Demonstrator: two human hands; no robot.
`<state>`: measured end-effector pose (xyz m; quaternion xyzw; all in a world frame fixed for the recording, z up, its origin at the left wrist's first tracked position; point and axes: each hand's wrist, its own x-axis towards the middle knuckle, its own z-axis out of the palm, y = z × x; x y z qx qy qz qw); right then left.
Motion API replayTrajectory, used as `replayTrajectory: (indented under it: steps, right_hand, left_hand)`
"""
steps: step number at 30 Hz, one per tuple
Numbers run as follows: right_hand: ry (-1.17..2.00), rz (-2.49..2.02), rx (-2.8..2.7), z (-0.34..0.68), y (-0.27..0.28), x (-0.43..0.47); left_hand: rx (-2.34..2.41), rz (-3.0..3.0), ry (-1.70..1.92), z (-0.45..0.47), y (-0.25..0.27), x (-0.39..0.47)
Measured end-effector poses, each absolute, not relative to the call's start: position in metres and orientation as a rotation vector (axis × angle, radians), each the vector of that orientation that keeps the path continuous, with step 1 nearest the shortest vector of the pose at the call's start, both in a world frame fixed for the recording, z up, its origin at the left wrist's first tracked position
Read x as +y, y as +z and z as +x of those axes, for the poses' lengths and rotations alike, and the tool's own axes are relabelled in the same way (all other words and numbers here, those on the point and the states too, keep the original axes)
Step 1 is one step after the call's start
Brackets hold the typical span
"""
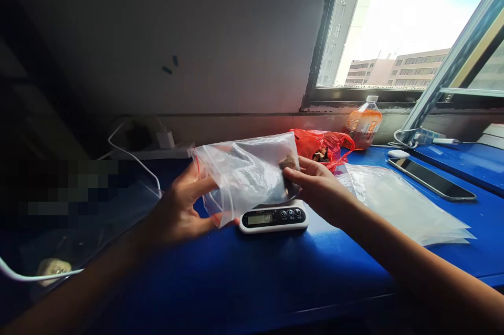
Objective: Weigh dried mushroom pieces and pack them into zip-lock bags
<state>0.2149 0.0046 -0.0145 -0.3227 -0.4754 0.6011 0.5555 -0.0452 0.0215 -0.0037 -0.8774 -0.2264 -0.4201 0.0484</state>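
A clear zip-lock bag (252, 167) with a red line along its mouth is held sideways between my hands. My left hand (185, 203) is at the mouth end, its fingers closed on the bag's edges and holding the opening apart. At the bag's other end my right hand (315, 177) grips the corner around a small brownish lump (289, 163) that shows through the plastic; its kind I cannot make out. Just below the bag lies a white digital scale (274, 218) with a lit display and round buttons. Its weighing surface is mostly hidden behind the bag.
A red plastic bag (323, 146) with dark contents and an orange drink bottle (365, 124) stand behind. Flat clear bags (405, 203) and a phone (433, 178) lie to the right. A bagged pale lump (54, 269) and a white cable (137, 159) are at left.
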Motion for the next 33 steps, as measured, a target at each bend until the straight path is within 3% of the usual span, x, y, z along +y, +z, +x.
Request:
replayTrajectory:
  steps: [8,17,20,26,33]
  right_hand:
    - [1.298,-0.785,-1.118,0.22,-0.016,0.01]
    - [1.264,-0.773,-1.192,0.217,-0.012,0.007]
    - [1.082,-0.773,-1.211,0.243,0.008,0.011]
    - [0.366,-0.926,-0.859,0.369,0.037,0.021]
    - [0.271,-1.264,-0.92,0.413,0.02,0.032]
  left_hand:
    - [-0.656,-2.399,-1.574,-0.039,-0.007,0.022]
    - [-0.43,-2.462,-1.361,-0.042,0.006,0.017]
    - [-0.421,-2.469,-1.331,-0.04,0.002,0.017]
    - [-0.472,-2.528,-1.226,-0.041,-0.004,0.019]
    - [-0.497,-2.595,-1.178,-0.039,-0.008,0.019]
